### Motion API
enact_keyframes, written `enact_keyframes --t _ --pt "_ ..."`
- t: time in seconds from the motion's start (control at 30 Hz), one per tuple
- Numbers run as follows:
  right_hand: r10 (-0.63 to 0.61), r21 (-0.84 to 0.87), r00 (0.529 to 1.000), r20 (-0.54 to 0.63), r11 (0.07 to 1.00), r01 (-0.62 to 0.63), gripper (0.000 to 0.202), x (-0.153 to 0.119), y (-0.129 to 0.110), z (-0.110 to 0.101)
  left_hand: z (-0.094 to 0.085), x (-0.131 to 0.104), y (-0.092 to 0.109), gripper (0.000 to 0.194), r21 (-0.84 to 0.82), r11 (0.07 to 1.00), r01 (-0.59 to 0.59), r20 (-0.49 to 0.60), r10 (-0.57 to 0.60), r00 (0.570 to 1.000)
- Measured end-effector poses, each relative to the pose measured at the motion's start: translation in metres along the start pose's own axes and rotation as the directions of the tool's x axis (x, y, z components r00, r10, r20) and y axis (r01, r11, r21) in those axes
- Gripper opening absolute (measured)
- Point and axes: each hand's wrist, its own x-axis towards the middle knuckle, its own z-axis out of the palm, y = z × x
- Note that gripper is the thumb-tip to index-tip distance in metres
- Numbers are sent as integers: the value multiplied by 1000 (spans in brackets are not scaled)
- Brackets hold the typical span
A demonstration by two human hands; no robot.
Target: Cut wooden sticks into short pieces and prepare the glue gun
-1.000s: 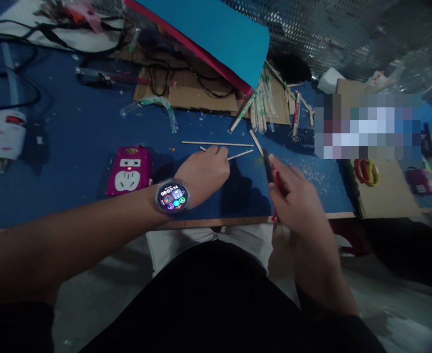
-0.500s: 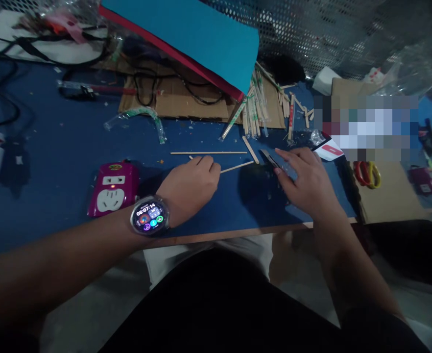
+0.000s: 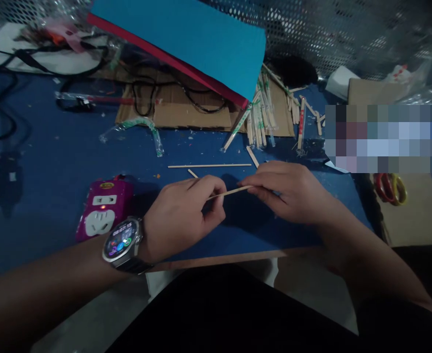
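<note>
A thin wooden stick (image 3: 232, 191) is held between my two hands above the blue table. My left hand (image 3: 186, 211), with a watch on its wrist, pinches the stick's left part between thumb and fingers. The fingertips of my right hand (image 3: 289, 191) are closed on its right end. Behind my hands a long thin stick (image 3: 208, 165) lies flat on the table. A short piece of stick (image 3: 192, 173) shows just behind my left hand, and a flat wooden stick (image 3: 252, 157) lies behind my right hand, partly covered by it.
A purple power socket (image 3: 106, 208) stands left of my left hand. Wrapped wooden sticks (image 3: 260, 117) lie on cardboard (image 3: 190, 114) beneath a blue sheet (image 3: 186, 39). Red and yellow rings (image 3: 391, 189) rest on cardboard at the right. Black cables (image 3: 3, 108) run over the left side.
My left hand has lifted the thin stick off the table. My right hand has left the cutter and moved left, closing on the stick's other end. The view has shifted slightly.
</note>
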Motion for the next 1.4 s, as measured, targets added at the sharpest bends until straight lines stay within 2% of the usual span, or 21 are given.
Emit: enact_keyframes --t 0.1,0.2,0.43,0.57,0.7,0.87,1.23,1.33,1.4 --pt "-55 -4 994 -96 998 55 18 -9 1 7 -3 -1 3 12 -65 998 10 -24 -11 1000" --pt "-71 -18 989 -132 997 69 21 -15 -1 10 -5 -2 6 13 -86 996 19 -22 -21 1000" --pt "-6 51 989 -149 999 14 20 -15 -9 8 -6 -2 10 15 -61 998 2 -46 -4 999" --pt "31 61 988 -150 998 -22 18 -14 -14 8 -7 -3 11 16 -35 998 46 -11 -47 999" --pt "41 40 988 -152 999 -35 18 -15 -16 6 -8 -3 12 16 -18 998 66 -2 -66 998" --pt "45 51 987 -152 998 -38 17 -16 -17 5 -9 -2 12 15 3 1000 20 -29 -20 999" --pt "45 24 981 -189 999 -41 15 -15 -18 6 -9 -3 10 15 -10 1000 16 -8 -16 1000" --pt "41 60 979 -198 998 -30 15 -14 -14 6 -9 -1 5 29 60 998 -20 0 20 1000" --pt "48 115 981 -190 993 -27 16 -14 -10 7 -13 1 2 42 207 978 5 88 -24 996"
